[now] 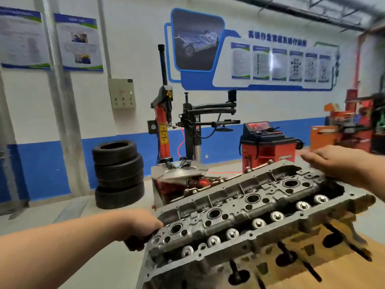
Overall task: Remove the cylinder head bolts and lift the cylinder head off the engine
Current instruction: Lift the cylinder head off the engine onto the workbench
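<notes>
The grey aluminium cylinder head runs slantwise across the lower right of the head view, its left end nearest me, with spark plug wells and valve spring caps facing up. My left hand grips that near left end, fingers curled under the edge. At the far right end is my right hand, blurred, its fingers stretched out straight over the corner. Several long black head bolts lie on a brown surface under and behind the head. What lies below the head is hidden.
A stack of black tyres stands on the floor at the left. A tyre changer and a red wheel balancer stand behind the head. Red and orange tool carts line the right wall.
</notes>
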